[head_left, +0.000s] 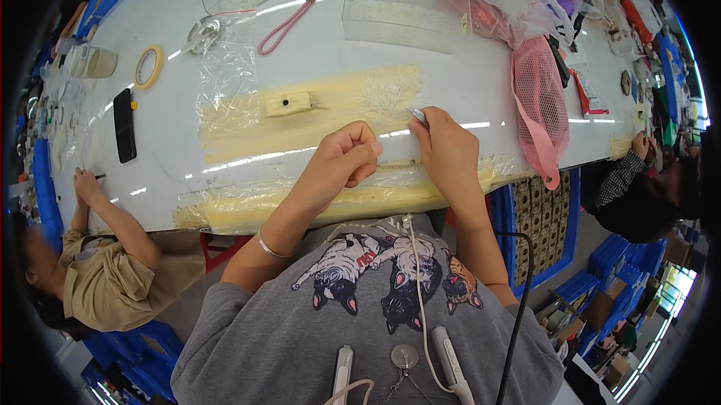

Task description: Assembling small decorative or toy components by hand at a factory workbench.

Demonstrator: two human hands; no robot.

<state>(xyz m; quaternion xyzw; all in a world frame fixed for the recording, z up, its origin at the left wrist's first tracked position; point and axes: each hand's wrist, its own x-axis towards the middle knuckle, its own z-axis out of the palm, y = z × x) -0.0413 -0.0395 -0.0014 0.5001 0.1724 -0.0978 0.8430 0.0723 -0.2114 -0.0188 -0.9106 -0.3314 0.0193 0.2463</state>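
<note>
My left hand [347, 156] is curled with thumb and fingers pressed together above the table's front edge; whatever it pinches is hidden or too small to name. In my right hand [449, 151] is a small grey metal tool [417, 115] that looks like tweezers, its tip pointing up and left. Just beyond that tip, small white slivers [392, 91] lie spread on a strip of yellow tape [342, 86]. A pale block with a dark hole [288, 103] rests on the same tape, farther left, apart from both hands.
Clear trays [405, 26] of white bits stand at the back. Tape roll [149, 67], phone [125, 126] and pink cord [287, 26] lie to the left. A pink mesh bag [541, 97] hangs over the right front edge. Co-workers sit on both sides; blue crates [539, 228] stand below right.
</note>
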